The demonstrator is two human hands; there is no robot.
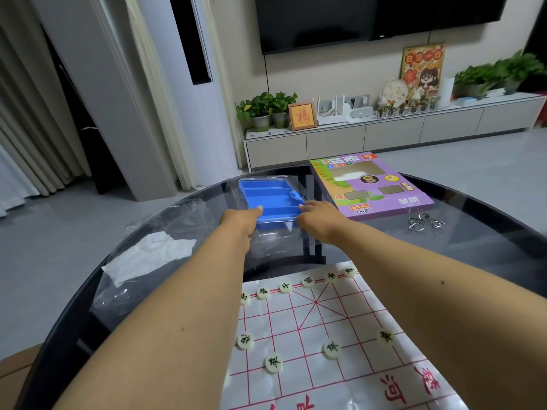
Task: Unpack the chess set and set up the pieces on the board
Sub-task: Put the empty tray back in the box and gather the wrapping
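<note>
Both forearms are bare from elbow to wrist; no sleeves, watch, bracelets or rings are visible. The left hand (pixel 241 223) and right hand (pixel 318 221) are ungloved. Fingernails are short and unpainted. Small dark moles mark each forearm. Tan fabric shows at lower left.

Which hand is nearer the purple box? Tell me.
Right. The right hand grips the blue tray beside the purple box; the left hand holds the tray's far side.
</note>
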